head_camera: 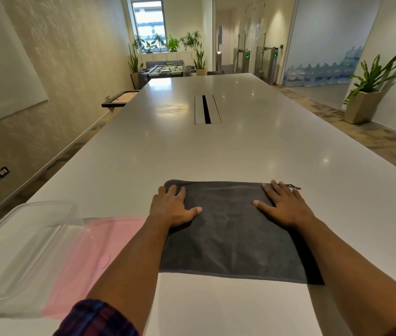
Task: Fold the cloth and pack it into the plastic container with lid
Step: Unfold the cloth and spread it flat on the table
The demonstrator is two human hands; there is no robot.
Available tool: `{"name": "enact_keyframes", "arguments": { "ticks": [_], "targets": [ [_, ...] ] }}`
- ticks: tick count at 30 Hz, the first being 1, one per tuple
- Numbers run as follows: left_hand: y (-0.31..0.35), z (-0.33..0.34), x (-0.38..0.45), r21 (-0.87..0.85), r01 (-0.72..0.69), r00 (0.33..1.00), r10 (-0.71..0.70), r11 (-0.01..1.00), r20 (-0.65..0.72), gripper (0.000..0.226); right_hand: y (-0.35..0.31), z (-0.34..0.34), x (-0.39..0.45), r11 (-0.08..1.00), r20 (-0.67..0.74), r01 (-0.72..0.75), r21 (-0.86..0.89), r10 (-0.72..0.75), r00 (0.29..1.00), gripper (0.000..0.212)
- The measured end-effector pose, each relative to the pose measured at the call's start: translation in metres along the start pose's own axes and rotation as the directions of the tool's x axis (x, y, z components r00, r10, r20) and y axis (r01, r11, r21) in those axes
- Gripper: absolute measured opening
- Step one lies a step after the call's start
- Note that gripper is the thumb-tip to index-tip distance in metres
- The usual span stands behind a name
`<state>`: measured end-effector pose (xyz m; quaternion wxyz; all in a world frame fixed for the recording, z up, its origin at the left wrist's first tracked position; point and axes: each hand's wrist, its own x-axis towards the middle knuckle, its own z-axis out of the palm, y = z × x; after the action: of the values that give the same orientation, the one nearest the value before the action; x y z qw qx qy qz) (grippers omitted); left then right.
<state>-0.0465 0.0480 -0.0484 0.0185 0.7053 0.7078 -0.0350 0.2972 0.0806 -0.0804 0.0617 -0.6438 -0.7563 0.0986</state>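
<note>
A dark grey cloth (231, 234) lies flat on the white table (216, 154) in front of me, its far edge looking doubled over. My left hand (172, 208) rests palm down on the cloth's far left corner, fingers spread. Flat on the far right corner lies my right hand (283, 206), also spread. A clear plastic container (22, 253) stands open at the near left of the table. Its pink lid (87, 260) lies flat between the container and my left forearm.
A cable slot (206, 109) is set into the table's middle, farther away. The table's left edge runs close behind the container. A potted plant (364, 103) stands on the floor at the right. A foosball table (167, 70) stands beyond the far end.
</note>
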Motion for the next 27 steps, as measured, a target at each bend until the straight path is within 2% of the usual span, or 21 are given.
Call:
{"name": "enact_keyframes", "arguments": {
  "ticks": [4,8,13,15,16,18,21,27],
  "targets": [
    [0.008,-0.007,-0.001,0.042,0.011,1.000,-0.011,0.999,-0.003,0.109,0.011,-0.004,0.004,0.998,-0.006,0.059,-0.016,-0.059,0.998,0.096],
    [0.010,-0.003,-0.004,0.012,-0.029,0.999,0.030,0.999,-0.018,0.111,0.024,-0.007,0.007,0.992,0.038,0.125,-0.022,-0.124,0.992,0.094],
    [0.000,0.008,-0.007,-0.057,-0.026,0.997,0.030,0.998,0.071,0.134,0.022,-0.009,0.006,0.968,-0.047,0.219,-0.125,-0.227,0.973,0.082],
    [-0.004,0.006,-0.006,-0.049,-0.015,0.996,0.020,0.999,0.088,0.141,0.020,-0.010,0.006,0.955,-0.032,0.271,-0.120,-0.276,0.961,0.078],
    [-0.005,0.005,-0.005,-0.044,-0.008,0.996,0.012,0.999,0.091,0.141,0.021,-0.011,0.006,0.964,-0.011,0.250,-0.086,-0.252,0.968,0.078],
    [-0.005,0.004,-0.003,-0.057,0.019,0.996,-0.014,0.998,0.088,0.133,0.023,-0.009,0.006,0.993,-0.002,0.115,-0.020,-0.115,0.993,0.082],
    [-0.005,0.008,-0.002,-0.095,0.043,0.996,-0.036,0.995,0.076,0.124,0.023,-0.006,0.006,0.996,-0.032,-0.074,-0.045,0.072,0.997,0.089],
    [-0.004,0.012,-0.002,-0.062,0.036,0.999,-0.033,0.997,0.042,0.123,0.018,-0.007,0.006,0.983,-0.045,-0.130,-0.132,0.126,0.991,0.086]
  ]
}}
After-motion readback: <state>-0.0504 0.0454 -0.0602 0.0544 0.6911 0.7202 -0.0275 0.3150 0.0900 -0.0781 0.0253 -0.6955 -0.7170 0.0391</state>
